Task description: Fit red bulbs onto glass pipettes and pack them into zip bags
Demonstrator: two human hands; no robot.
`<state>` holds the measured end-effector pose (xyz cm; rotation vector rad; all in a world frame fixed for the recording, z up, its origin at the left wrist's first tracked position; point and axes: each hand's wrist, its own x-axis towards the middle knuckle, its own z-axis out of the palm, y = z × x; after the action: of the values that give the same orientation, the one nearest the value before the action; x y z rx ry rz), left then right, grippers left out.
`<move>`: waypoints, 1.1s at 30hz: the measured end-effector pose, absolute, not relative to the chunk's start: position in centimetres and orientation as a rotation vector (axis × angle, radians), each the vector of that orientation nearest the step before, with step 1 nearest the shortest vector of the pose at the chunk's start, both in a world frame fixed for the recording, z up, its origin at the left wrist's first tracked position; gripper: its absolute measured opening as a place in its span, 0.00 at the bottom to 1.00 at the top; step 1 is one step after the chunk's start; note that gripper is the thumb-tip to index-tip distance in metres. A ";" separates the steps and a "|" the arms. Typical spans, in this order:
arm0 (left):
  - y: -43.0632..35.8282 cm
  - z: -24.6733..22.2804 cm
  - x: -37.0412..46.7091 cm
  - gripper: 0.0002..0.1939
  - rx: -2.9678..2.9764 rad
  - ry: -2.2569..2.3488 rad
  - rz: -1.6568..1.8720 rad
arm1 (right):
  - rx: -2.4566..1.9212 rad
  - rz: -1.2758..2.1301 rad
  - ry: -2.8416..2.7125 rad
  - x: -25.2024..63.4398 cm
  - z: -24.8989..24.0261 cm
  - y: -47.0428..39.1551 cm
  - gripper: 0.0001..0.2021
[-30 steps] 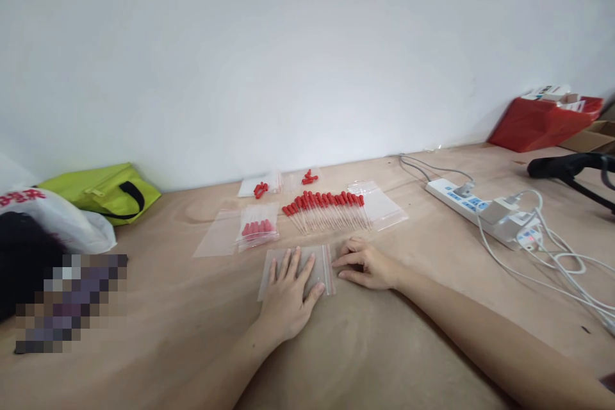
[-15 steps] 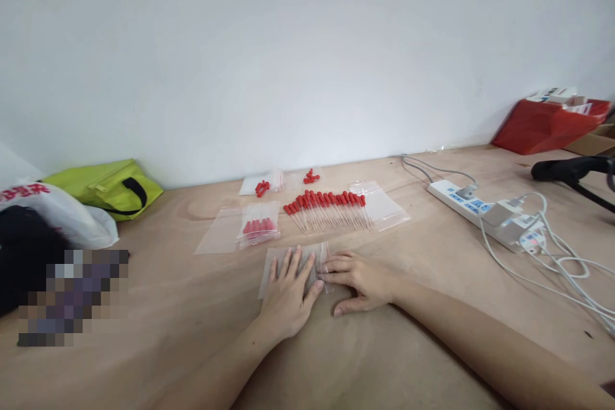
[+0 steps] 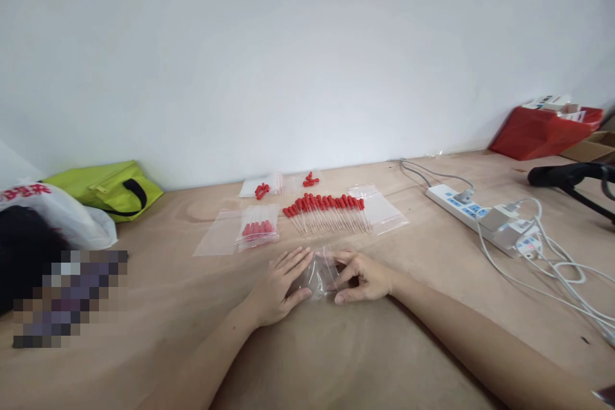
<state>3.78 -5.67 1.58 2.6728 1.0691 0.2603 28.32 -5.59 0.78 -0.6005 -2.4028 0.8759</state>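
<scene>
A small clear zip bag (image 3: 317, 275) lies on the table in front of me, bulging and creased between my two hands. My left hand (image 3: 279, 287) rests across its left part, fingers stretched out and the thumb near the lower edge. At the bag's right end my right hand (image 3: 364, 277) has its fingers bent round the edge, with the thumb below; the fingertips are partly hidden by the film. Beyond the hands lies a row of thin pale sticks with red tips (image 3: 329, 204). To its left is a clear bag of red-tipped sticks (image 3: 258, 229).
Flat clear bags lie left (image 3: 214, 234) and right (image 3: 379, 208). Small red pieces (image 3: 262, 190) sit farther back. A power strip (image 3: 454, 205) with white cables is at right, a red bag (image 3: 542, 131) behind it. A green bag (image 3: 103, 186) stands at left.
The zip bag has gone from lying flat to bulging up in the middle. My left hand has shifted slightly left and turned; my right fingers have bent at the bag's edge.
</scene>
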 end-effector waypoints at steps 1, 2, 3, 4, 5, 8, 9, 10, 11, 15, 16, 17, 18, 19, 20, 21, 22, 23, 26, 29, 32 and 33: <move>-5.7 1.5 3.8 0.28 2.659 1.054 0.257 | -0.606 0.916 -2.369 28.3 0.7 -5.5 0.13; -5.7 1.4 3.9 0.27 2.646 1.045 0.252 | -0.622 0.954 -2.333 28.3 0.6 -5.4 0.12; -5.7 1.3 3.9 0.26 2.635 1.040 0.247 | -0.654 0.987 -2.293 28.3 0.5 -5.2 0.11; -5.7 1.2 3.9 0.25 2.626 1.038 0.247 | -0.704 1.006 -2.245 28.3 0.3 -4.8 0.11; -5.7 1.2 4.0 0.24 2.619 1.039 0.255 | -0.777 1.002 -2.192 28.2 0.2 -4.2 0.12; -5.5 0.9 3.9 0.24 2.607 1.045 0.296 | -1.095 0.825 -1.996 27.7 -0.2 -1.7 0.11; -5.5 0.9 3.9 0.24 2.607 1.046 0.303 | -1.209 0.730 -1.933 27.4 -0.1 -0.7 0.10; -5.4 0.8 3.9 0.24 2.608 1.046 0.304 | -1.307 0.648 -1.893 27.0 -0.1 0.4 0.08; -5.4 0.8 3.9 0.24 2.610 1.047 0.302 | -1.398 0.569 -1.863 26.5 0.1 1.4 0.07; -5.6 0.9 4.0 0.23 2.610 1.048 0.298 | -1.645 0.400 -1.771 24.0 0.9 5.0 0.10; -5.6 1.0 4.0 0.23 2.607 1.048 0.299 | -1.695 0.383 -1.744 23.3 1.1 5.7 0.11; -5.6 1.0 4.0 0.23 2.605 1.046 0.298 | -1.746 0.369 -1.716 22.7 1.3 6.4 0.13; -5.6 1.0 3.9 0.23 2.604 1.045 0.297 | -1.797 0.355 -1.688 22.2 1.4 6.9 0.14; -5.6 1.0 3.9 0.23 2.603 1.044 0.294 | -1.844 0.342 -1.664 21.7 1.6 7.5 0.14; -5.6 0.9 3.9 0.24 2.602 1.043 0.292 | -1.882 0.334 -1.644 21.4 1.6 8.0 0.15; -5.5 0.9 3.8 0.24 2.601 1.042 0.290 | -1.902 0.335 -1.632 21.1 1.7 8.4 0.15; -5.5 0.8 3.8 0.24 2.600 1.043 0.291 | -1.906 0.342 -1.625 20.9 1.7 8.8 0.15; -5.5 0.8 3.8 0.24 2.597 1.043 0.295 | -1.904 0.353 -1.618 20.7 1.7 9.1 0.14; -5.5 0.6 3.7 0.24 2.591 1.036 0.317 | -1.887 0.401 -1.589 20.7 1.7 9.7 0.11; -5.4 0.5 3.7 0.23 2.587 1.028 0.315 | -1.850 0.454 -1.518 21.2 1.8 10.0 0.08; -5.5 0.6 3.8 0.23 2.589 1.035 0.302 | -1.757 0.512 -1.434 22.3 2.2 9.8 0.09; -5.5 0.6 3.8 0.24 2.591 1.039 0.300 | -1.712 0.534 -1.413 22.9 2.4 9.5 0.09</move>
<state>3.79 -5.48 0.59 2.5907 1.0395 0.2997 22.87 9.54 2.37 -1.7117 -1.4128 0.5340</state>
